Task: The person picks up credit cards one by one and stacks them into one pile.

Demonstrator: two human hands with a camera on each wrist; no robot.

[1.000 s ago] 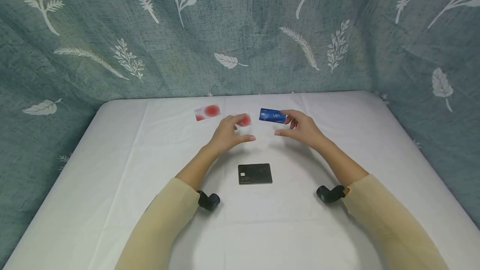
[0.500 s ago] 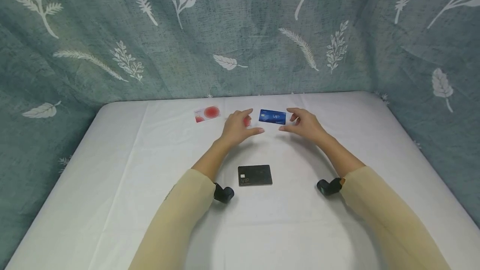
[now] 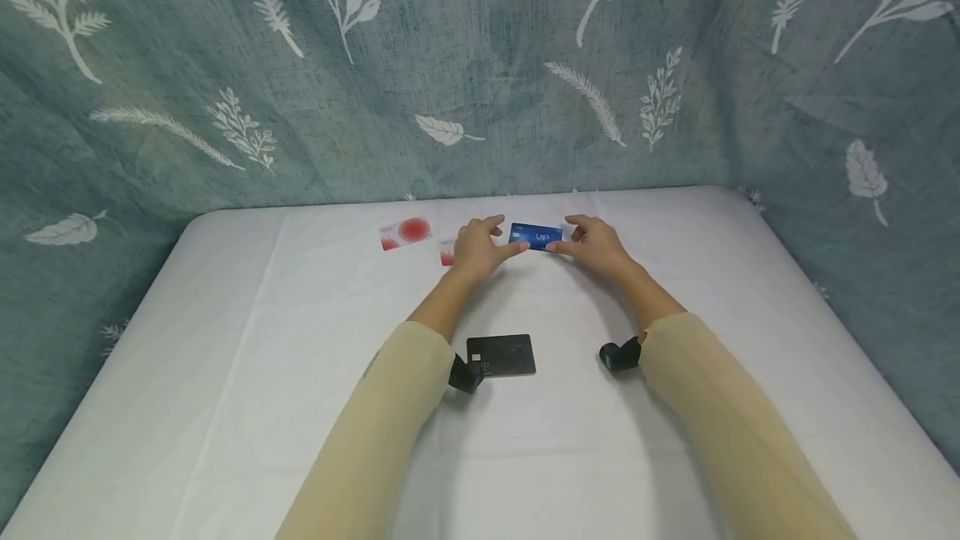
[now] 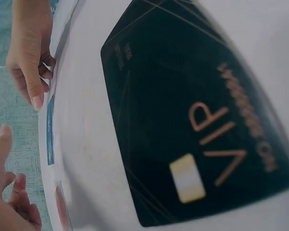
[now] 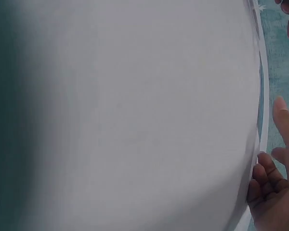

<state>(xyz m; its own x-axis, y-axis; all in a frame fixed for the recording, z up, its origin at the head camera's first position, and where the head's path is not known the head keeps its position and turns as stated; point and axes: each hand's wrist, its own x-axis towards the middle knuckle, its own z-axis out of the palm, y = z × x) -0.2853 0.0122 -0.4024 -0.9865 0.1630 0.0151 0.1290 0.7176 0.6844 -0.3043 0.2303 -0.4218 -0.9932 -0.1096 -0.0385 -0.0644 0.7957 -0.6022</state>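
Observation:
A blue card (image 3: 534,233) marked VIP lies near the far side of the white table, between both hands. My left hand (image 3: 478,250) is at its left end, thumb tip overlapping the card's near left corner in the head view, index finger held apart from the thumb. From the right, my right hand (image 3: 596,247) reaches over with its thumb at the near right corner and its other fingers partly bent beyond. Neither hand is curled round the card. A second red-and-white card (image 3: 446,253) is mostly hidden behind my left hand.
A red-and-white card (image 3: 405,233) lies farther left. Nearer to me is a black VIP card (image 3: 512,354), its left corner overlapped by the left wrist camera (image 3: 467,375). The right wrist camera (image 3: 620,355) sits above the cloth. A green leaf-patterned curtain (image 3: 480,65) hangs behind the table.
My left hand has moved right, from over the second red-and-white card to the blue card. My right hand drew back from the blue card, then came in again with its thumb at the near edge.

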